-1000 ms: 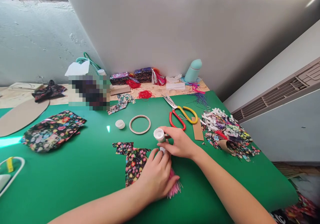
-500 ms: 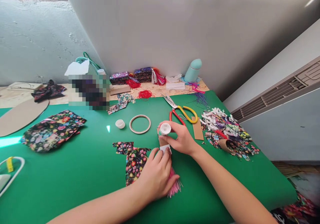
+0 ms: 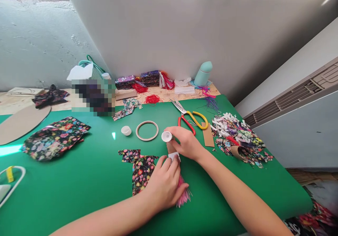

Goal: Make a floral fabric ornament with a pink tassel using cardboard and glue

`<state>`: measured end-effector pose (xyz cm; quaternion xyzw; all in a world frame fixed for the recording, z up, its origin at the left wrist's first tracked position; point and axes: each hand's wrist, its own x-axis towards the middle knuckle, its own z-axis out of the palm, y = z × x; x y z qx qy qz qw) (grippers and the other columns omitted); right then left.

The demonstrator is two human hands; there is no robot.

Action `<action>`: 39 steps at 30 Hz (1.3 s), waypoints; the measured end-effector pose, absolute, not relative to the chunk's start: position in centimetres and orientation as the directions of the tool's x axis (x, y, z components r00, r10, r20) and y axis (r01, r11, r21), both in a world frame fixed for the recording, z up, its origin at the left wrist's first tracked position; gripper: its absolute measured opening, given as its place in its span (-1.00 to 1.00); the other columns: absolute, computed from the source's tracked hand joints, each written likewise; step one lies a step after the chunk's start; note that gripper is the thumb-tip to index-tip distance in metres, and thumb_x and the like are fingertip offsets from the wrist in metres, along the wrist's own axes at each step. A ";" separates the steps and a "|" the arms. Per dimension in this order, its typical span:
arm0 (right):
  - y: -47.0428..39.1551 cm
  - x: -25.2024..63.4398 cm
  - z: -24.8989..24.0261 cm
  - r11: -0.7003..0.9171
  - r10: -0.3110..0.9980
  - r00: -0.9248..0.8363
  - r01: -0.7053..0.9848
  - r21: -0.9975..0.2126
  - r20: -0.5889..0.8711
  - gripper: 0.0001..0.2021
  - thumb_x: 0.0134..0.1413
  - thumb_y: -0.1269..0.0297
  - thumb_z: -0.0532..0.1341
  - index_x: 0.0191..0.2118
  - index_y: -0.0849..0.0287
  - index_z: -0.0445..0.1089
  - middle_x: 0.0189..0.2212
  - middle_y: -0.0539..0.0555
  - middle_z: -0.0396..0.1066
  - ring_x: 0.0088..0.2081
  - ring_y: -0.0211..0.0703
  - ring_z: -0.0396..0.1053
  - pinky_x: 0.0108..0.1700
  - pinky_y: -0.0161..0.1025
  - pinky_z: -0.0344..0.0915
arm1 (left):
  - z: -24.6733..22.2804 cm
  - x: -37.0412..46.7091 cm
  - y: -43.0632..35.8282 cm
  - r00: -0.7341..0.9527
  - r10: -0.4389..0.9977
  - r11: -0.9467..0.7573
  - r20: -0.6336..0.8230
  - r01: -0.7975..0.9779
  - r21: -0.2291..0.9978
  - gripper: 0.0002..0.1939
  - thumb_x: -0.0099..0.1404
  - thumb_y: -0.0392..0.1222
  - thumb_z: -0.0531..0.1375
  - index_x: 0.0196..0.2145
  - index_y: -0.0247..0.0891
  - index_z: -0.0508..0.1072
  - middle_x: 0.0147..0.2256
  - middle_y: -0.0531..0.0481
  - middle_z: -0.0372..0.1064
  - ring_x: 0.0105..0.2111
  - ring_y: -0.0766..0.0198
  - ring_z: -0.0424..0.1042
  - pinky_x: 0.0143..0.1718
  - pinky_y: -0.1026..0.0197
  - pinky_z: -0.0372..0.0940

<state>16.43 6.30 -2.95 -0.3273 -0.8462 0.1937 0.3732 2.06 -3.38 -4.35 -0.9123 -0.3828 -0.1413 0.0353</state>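
My right hand (image 3: 185,142) grips a small white container (image 3: 166,136), its round end facing up, above the top of a brown cardboard strip (image 3: 171,147). Fingertips of my left hand (image 3: 165,183) press on a white piece (image 3: 173,155) lying across that strip. Pink tassel threads (image 3: 184,195) spread out below, partly hidden by my left hand. Black floral fabric (image 3: 141,172) lies under and left of my left wrist. Further up are a tape ring (image 3: 147,130) and a small white cap (image 3: 126,131).
Behind my right hand lie yellow-handled scissors (image 3: 190,113) and red-handled pliers (image 3: 187,125). Fabric scraps (image 3: 237,139) are heaped at right. A turquoise bottle (image 3: 203,73) stands at the back. More floral fabric (image 3: 55,137) lies left on the green mat (image 3: 87,186).
My right hand has shifted slightly left with the white container, which now sits left of the strip's top. My left hand has stayed almost in place.
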 end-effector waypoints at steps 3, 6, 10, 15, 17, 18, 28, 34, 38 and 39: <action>5.9 16.7 -2.8 0.679 0.730 -0.453 0.387 -0.624 0.512 -0.73 0.13 0.44 0.12 -0.04 0.13 0.28 -0.15 0.15 0.45 -0.11 -0.07 0.41 -0.07 -0.12 0.37 | -4.3 2.1 -3.4 0.665 0.689 -0.703 0.288 0.710 0.043 -0.47 0.29 0.07 0.00 -0.08 -0.48 0.45 -0.08 -0.31 0.39 -0.17 -0.01 0.31 -0.02 -0.04 0.13; 5.3 16.7 -2.5 0.632 0.755 -0.467 0.328 -0.702 0.461 -0.70 0.09 0.37 0.20 -0.03 0.14 0.28 -0.16 0.13 0.45 -0.16 -0.10 0.43 -0.14 -0.20 0.40 | -4.2 2.1 -3.4 0.666 0.689 -0.705 0.286 0.707 0.053 -0.49 0.28 0.07 0.03 -0.12 -0.47 0.47 -0.11 -0.31 0.40 -0.18 -0.02 0.32 -0.04 -0.04 0.14; 5.2 16.4 -2.5 0.616 0.749 -0.523 0.324 -0.718 0.407 -0.71 0.08 0.38 0.20 -0.04 0.15 0.29 -0.20 0.12 0.46 -0.20 -0.10 0.43 -0.15 -0.19 0.40 | -4.3 2.1 -3.4 0.662 0.702 -0.699 0.262 0.712 0.075 -0.53 0.28 0.05 0.03 -0.18 -0.43 0.48 -0.15 -0.30 0.40 -0.18 -0.02 0.32 -0.05 -0.05 0.14; 6.1 16.5 -2.8 0.606 0.771 -0.500 0.388 -0.694 0.394 -0.68 0.07 0.43 0.18 -0.01 0.15 0.27 -0.13 0.14 0.44 -0.15 -0.08 0.42 -0.14 -0.17 0.41 | -4.4 2.0 -3.4 0.669 0.684 -0.708 0.289 0.705 0.044 -0.47 0.30 0.06 -0.01 -0.07 -0.47 0.44 -0.08 -0.31 0.38 -0.16 -0.02 0.31 -0.02 -0.04 0.12; 6.4 16.8 -2.9 0.642 0.753 -0.492 0.408 -0.649 0.436 -0.70 0.08 0.47 0.14 -0.03 0.16 0.29 -0.12 0.17 0.44 -0.09 -0.04 0.41 -0.05 -0.10 0.38 | -4.4 2.0 -3.4 0.671 0.683 -0.709 0.288 0.705 0.037 -0.46 0.30 0.06 -0.01 -0.06 -0.47 0.44 -0.07 -0.30 0.38 -0.17 -0.01 0.31 -0.01 -0.04 0.11; 6.4 17.0 -2.9 0.649 0.751 -0.480 0.412 -0.639 0.453 -0.71 0.09 0.47 0.13 -0.04 0.16 0.29 -0.13 0.17 0.44 -0.08 -0.04 0.40 -0.03 -0.08 0.37 | -4.4 2.0 -3.4 0.672 0.684 -0.708 0.283 0.705 0.037 -0.47 0.30 0.06 -0.01 -0.06 -0.47 0.43 -0.07 -0.30 0.38 -0.17 -0.01 0.31 -0.01 -0.04 0.11; 5.3 17.6 -1.6 0.618 0.687 -0.614 0.215 -0.756 0.388 -0.76 0.03 0.34 0.24 -0.13 0.19 0.34 -0.25 0.11 0.46 -0.25 -0.14 0.42 -0.19 -0.25 0.40 | -4.4 2.1 -3.4 0.669 0.684 -0.706 0.290 0.708 0.030 -0.50 0.28 0.07 0.02 -0.13 -0.45 0.47 -0.15 -0.29 0.41 -0.17 -0.04 0.31 -0.02 -0.06 0.13; 5.6 17.5 -1.7 0.663 0.614 -0.716 0.239 -0.709 0.333 -0.79 0.08 0.40 0.18 -0.13 0.19 0.33 -0.26 0.12 0.45 -0.24 -0.13 0.40 -0.15 -0.22 0.36 | -4.2 2.1 -3.3 0.666 0.682 -0.707 0.301 0.706 0.040 -0.53 0.26 0.04 0.04 -0.19 -0.46 0.49 -0.23 -0.25 0.43 -0.21 -0.04 0.32 -0.04 -0.05 0.16; 6.0 17.8 -2.2 0.699 0.615 -0.689 0.252 -0.670 0.383 -0.76 0.09 0.42 0.17 -0.08 0.20 0.30 -0.18 0.17 0.46 -0.14 -0.09 0.41 -0.08 -0.18 0.35 | -4.1 2.1 -3.3 0.658 0.686 -0.701 0.310 0.712 0.040 -0.50 0.27 0.05 0.03 -0.15 -0.47 0.48 -0.14 -0.29 0.42 -0.20 -0.04 0.33 -0.04 -0.04 0.15; 6.1 17.9 -2.3 0.718 0.607 -0.685 0.256 -0.647 0.403 -0.75 0.10 0.45 0.15 -0.07 0.19 0.30 -0.17 0.17 0.46 -0.12 -0.09 0.41 -0.08 -0.17 0.35 | -4.1 2.1 -3.4 0.658 0.686 -0.701 0.309 0.712 0.041 -0.49 0.27 0.05 0.03 -0.13 -0.48 0.47 -0.12 -0.30 0.41 -0.20 -0.04 0.32 -0.04 -0.04 0.15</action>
